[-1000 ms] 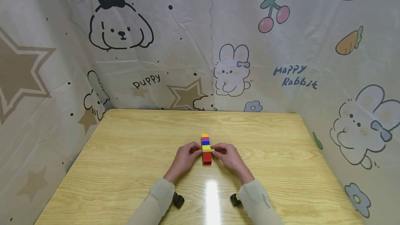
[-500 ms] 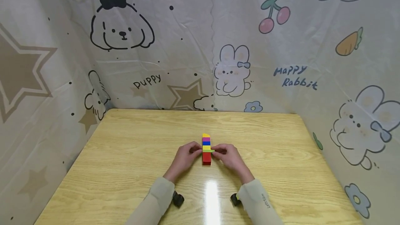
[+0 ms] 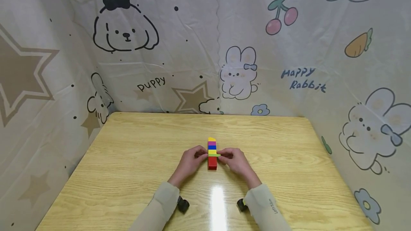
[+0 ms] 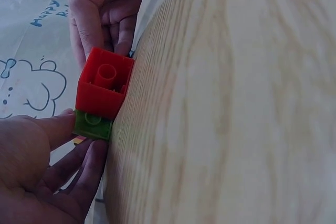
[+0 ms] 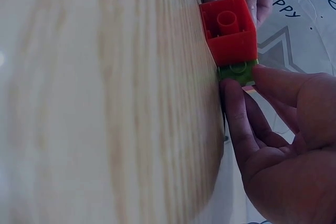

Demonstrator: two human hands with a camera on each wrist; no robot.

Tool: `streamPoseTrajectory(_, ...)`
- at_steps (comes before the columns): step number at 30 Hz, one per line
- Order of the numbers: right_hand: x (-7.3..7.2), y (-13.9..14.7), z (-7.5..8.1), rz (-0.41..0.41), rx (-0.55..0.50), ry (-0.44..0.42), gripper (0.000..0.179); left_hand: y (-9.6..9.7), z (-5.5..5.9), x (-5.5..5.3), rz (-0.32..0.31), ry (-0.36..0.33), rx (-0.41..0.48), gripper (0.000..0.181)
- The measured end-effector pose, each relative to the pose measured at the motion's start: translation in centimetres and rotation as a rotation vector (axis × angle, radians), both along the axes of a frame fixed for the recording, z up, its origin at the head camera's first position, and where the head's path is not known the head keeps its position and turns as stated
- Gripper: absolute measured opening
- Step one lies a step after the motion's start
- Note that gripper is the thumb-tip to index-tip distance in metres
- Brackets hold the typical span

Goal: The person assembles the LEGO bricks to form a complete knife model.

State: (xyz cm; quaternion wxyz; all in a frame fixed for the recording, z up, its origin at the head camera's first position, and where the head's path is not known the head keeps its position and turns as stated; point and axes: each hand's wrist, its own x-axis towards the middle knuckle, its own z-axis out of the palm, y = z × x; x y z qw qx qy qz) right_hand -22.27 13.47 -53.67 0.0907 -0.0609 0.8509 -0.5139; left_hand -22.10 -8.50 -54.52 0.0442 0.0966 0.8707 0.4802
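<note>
A column of joined toy bricks lies on its side on the wooden table [image 3: 141,138], pointing away from me. Closest is a red brick [image 3: 212,163], its hollow underside [image 4: 106,74] turned to the wrist cameras. Behind it come a thin green brick [image 3: 214,155], then yellow [image 3: 212,152], blue [image 3: 212,147] and purple [image 3: 212,143] ones, with a yellow slanted piece [image 3: 211,139] at the far end. My left hand [image 3: 192,159] pinches the green brick from the left between thumb and finger. From the opposite side, my right hand [image 3: 235,159] pinches its protruding end.
Black wrist cameras [image 3: 183,205] hang at both sleeves [image 3: 268,206], low over the table. A printed cloth [image 3: 179,45] with cartoon animals stands behind the far table edge and along both sides.
The brick column has swung slightly, its far end shifting right, so it points straighter away from me. Both hands stay in place with the same pinch.
</note>
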Motion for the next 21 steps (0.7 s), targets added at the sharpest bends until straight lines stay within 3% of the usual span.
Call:
streamPoseTrajectory(14,0.3,0.3,0.1,0.016,-0.004,0.005,0.020,0.1,-0.3,-0.1,0.000,0.008,0.008,0.007)
streamPoseTrajectory(21,0.8,0.8,1.2,0.051,0.062,0.000,0.034,-1.0,0.2,-0.1,-0.002,0.003,-0.025,0.019)
